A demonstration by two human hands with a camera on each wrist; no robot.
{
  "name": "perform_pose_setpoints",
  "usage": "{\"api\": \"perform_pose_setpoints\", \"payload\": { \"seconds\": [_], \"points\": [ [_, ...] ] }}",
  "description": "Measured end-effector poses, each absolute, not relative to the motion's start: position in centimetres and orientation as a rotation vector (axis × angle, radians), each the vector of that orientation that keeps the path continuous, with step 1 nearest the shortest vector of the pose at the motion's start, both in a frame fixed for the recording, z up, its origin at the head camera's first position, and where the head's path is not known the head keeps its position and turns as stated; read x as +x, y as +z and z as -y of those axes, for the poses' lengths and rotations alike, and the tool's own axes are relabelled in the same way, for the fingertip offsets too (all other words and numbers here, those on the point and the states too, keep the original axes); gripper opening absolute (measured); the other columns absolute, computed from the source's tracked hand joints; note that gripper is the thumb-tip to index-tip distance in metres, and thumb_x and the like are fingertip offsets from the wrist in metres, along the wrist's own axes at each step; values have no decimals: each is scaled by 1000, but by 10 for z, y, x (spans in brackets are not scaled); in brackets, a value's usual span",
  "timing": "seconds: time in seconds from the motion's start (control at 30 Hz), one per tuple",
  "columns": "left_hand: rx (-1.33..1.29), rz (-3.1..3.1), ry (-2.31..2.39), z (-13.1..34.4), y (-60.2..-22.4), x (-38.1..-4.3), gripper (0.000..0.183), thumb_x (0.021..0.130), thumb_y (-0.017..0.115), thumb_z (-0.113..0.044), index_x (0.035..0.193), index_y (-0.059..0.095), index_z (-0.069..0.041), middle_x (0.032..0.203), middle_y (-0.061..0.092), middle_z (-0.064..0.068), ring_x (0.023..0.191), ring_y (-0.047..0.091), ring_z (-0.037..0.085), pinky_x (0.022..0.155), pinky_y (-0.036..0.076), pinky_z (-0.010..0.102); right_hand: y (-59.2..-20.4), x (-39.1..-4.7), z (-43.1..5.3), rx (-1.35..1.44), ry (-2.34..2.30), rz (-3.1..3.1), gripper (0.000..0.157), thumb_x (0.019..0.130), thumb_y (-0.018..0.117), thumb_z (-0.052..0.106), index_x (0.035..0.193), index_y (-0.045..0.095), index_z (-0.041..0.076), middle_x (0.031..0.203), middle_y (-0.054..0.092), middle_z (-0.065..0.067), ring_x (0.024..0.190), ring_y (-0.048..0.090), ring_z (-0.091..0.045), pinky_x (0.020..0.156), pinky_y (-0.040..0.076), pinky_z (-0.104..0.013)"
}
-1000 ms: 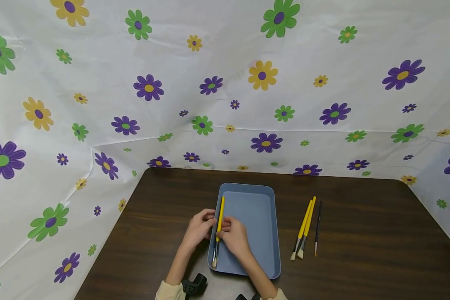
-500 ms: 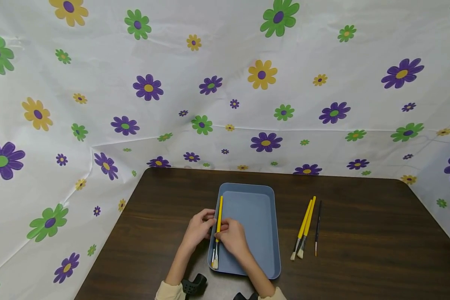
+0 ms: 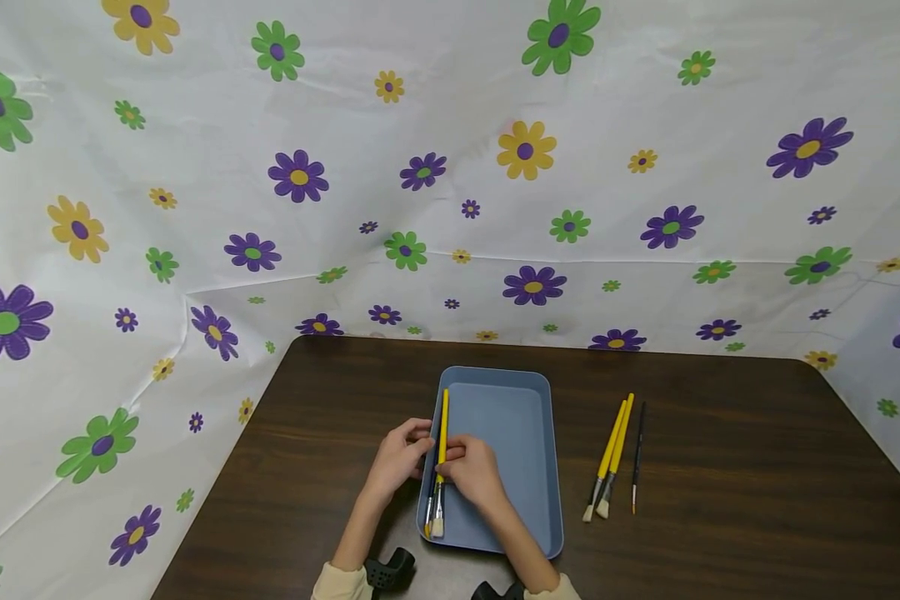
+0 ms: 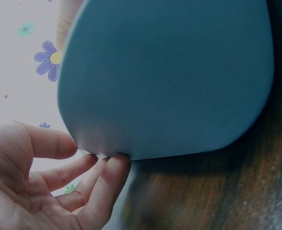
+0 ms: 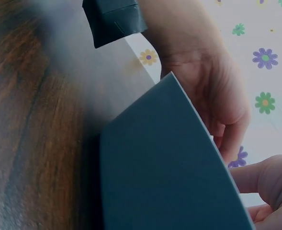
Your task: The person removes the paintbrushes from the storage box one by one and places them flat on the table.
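Observation:
A blue-grey rectangular tray (image 3: 506,467) lies on the table. My left hand (image 3: 395,458) holds its left rim, thumb at the edge and fingers against the outer wall, as the left wrist view shows. Inside the tray, my right hand (image 3: 472,471) pinches a yellow-handled paintbrush (image 3: 444,429) along the left wall, pale bristles toward me. Just left of it lies another paintbrush (image 3: 429,504), its handle mostly hidden. The right wrist view shows the tray's outside wall (image 5: 164,167), with my right fingers reaching behind it and the brush hidden.
Right of the tray lie two yellow-handled paintbrushes (image 3: 607,454) side by side and a thin black-handled paintbrush (image 3: 637,454). The dark wooden table (image 3: 750,467) meets a flower-printed white sheet (image 3: 465,167) at its back and sides.
The held paintbrush first shifts slightly left, then back right, its bristle end now farther from the other paintbrush. My right hand moves with it. My left hand stays at the rim.

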State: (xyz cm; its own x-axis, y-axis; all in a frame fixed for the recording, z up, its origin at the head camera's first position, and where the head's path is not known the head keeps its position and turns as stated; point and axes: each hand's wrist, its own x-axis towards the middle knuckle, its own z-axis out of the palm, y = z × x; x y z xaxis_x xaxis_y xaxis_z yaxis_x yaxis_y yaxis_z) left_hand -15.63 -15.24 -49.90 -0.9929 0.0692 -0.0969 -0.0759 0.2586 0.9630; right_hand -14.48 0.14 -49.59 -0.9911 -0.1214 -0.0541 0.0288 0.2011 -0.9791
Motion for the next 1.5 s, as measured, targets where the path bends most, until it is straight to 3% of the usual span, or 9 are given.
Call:
{"api": "perform_pose_setpoints", "payload": {
  "seconds": [0.23,0.63,1.5],
  "points": [
    [-3,-2401,1853,151,-499,-156,37,94,65,-6,128,64,8,109,66,16,76,61,16,55,59,35,-494,-145,-13,-23,-2015,-2263,41,73,71,-14,112,63,-22,86,66,-16,70,63,-15,66,63,-35],
    [-13,-2402,1853,151,-502,-154,37,97,62,-6,131,62,10,112,66,20,90,68,26,57,60,38,-480,-146,-48,78,-2067,-2258,37,80,74,-13,115,65,-20,97,70,-22,79,70,-23,71,63,-36],
    [-16,-2409,1844,150,-503,-156,38,98,63,-8,132,62,9,114,65,20,89,67,25,58,61,39,-457,-144,-100,212,-1990,-2339,35,88,74,-6,121,67,-13,102,71,-18,85,72,-24,77,63,-36]
  ]
}}
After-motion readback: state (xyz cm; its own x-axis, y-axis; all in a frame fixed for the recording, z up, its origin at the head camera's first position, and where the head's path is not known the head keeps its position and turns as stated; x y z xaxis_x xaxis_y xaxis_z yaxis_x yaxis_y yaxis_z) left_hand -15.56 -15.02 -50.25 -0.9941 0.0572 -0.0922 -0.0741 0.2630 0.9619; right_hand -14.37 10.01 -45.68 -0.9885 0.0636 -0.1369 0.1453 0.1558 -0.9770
